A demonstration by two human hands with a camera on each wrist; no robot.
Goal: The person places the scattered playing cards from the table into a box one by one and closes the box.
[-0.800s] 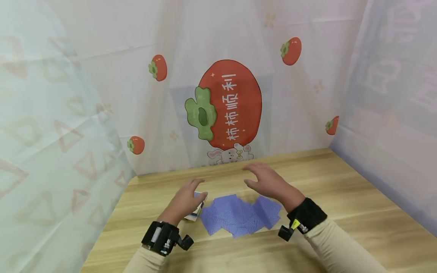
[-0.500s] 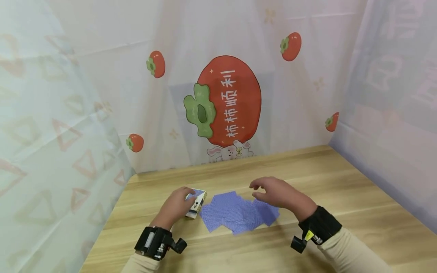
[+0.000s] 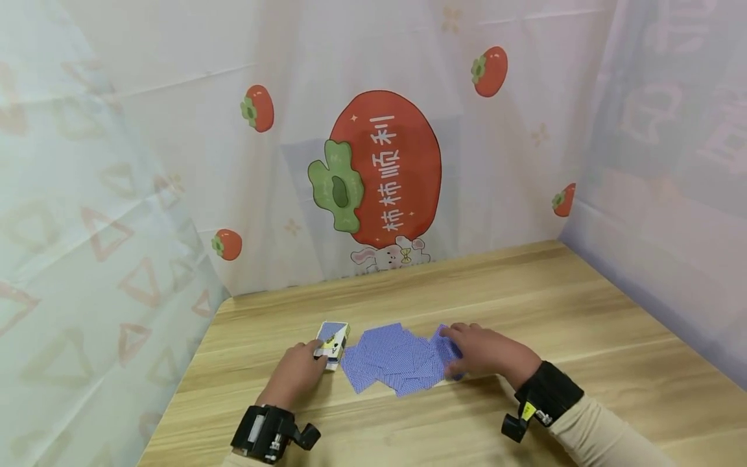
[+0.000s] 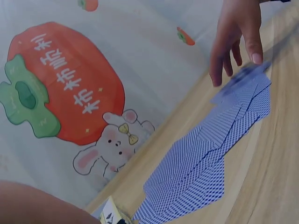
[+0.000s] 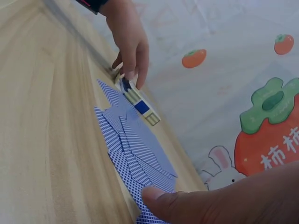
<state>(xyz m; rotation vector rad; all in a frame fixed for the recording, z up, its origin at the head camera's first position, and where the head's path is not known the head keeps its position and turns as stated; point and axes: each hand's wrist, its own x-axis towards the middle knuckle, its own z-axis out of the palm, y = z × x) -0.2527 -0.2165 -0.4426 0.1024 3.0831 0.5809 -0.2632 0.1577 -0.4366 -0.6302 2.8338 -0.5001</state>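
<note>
Blue-backed playing cards [image 3: 393, 360] lie face down on the wooden table, fanned in an overlapping spread. Left of them is a card box [image 3: 334, 340] with an ace printed on it. My left hand [image 3: 294, 373] is at the box's near left edge, its fingertips touching it with fingers relaxed. At the right end of the spread, my right hand [image 3: 487, 350] reaches over the outermost cards, fingers extended and thumb [image 5: 156, 195] on or just above the cards. The left wrist view shows that right hand [image 4: 238, 35] with fingers spread and pointing down.
The wooden table [image 3: 397, 431] ends at a white cloth backdrop [image 3: 508, 175] printed with persimmons and a rabbit. Cloth side walls stand at left [image 3: 105, 259] and right [image 3: 659, 214]. Both wrists wear black camera straps.
My right hand has moved outward and down to the right end of the cards. My left hand has drawn back to the box's near left side. Cards and box stay in place.
</note>
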